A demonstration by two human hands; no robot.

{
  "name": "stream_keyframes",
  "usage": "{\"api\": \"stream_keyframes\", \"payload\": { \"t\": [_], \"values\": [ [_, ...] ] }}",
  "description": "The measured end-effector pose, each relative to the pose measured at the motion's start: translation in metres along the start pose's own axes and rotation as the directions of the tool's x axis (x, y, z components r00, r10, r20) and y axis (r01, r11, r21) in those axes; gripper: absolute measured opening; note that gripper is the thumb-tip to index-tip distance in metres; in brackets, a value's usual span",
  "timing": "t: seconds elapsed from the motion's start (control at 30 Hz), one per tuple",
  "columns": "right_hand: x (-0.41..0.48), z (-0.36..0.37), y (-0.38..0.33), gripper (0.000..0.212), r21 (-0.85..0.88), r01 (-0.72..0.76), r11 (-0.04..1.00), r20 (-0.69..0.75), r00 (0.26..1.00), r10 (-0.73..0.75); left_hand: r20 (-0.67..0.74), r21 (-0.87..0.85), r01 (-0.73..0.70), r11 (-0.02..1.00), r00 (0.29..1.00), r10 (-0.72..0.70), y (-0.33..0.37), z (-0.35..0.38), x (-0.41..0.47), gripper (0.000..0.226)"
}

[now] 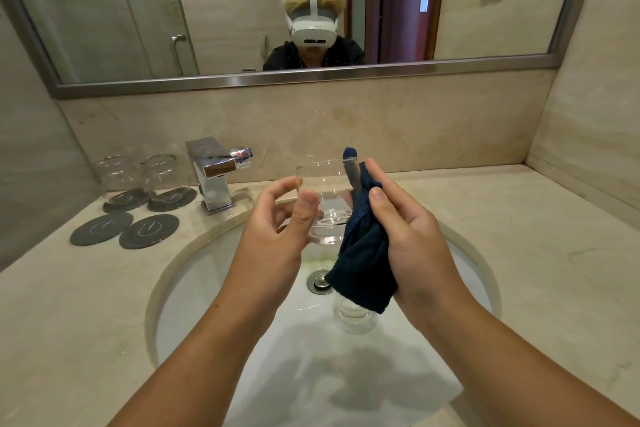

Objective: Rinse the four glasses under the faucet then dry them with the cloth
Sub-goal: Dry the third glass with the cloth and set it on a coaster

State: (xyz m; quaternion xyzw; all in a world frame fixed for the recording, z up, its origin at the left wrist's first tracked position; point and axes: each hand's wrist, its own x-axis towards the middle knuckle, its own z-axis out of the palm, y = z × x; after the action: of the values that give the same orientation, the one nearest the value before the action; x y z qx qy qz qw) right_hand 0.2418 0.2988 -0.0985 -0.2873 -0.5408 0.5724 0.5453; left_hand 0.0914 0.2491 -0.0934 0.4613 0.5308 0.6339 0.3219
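My left hand [277,229] grips a clear glass [323,184] from its left side, above the white sink [194,288]. My right hand [405,229] holds a dark blue cloth [363,267] against the glass's right wall. A cloth-covered fingertip sticks up over the rim, and the rest of the cloth hangs down below the hand. A second glass [353,317] lies in the basin under the cloth. Two more glasses [117,175] [161,172] stand on dark coasters at the back left. No water runs from the chrome faucet [214,173].
Two dark round coasters [102,229] [149,230] lie bare on the beige counter [519,253], left of the basin. The drain [318,282] sits mid-basin. A mirror [242,28] and walls close off the back and both sides.
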Motion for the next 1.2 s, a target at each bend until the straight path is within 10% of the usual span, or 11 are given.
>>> {"api": "stream_keyframes", "payload": {
  "t": [0.93, 1.2],
  "values": [
    [-0.005, 0.001, -0.007, 0.039, -0.135, 0.138, 0.981, 0.055, 0.990, -0.132, 0.005, 0.104, -0.080, 0.991, 0.997, 0.080, 0.007, 0.003, -0.007, 0.077],
    [-0.003, 0.002, -0.010, 0.033, -0.087, 0.082, 0.993, 0.052, 0.996, -0.077, 0.062, -0.095, 0.030, 0.995, 0.998, -0.025, 0.005, 0.003, -0.005, 0.071]
  ]
}}
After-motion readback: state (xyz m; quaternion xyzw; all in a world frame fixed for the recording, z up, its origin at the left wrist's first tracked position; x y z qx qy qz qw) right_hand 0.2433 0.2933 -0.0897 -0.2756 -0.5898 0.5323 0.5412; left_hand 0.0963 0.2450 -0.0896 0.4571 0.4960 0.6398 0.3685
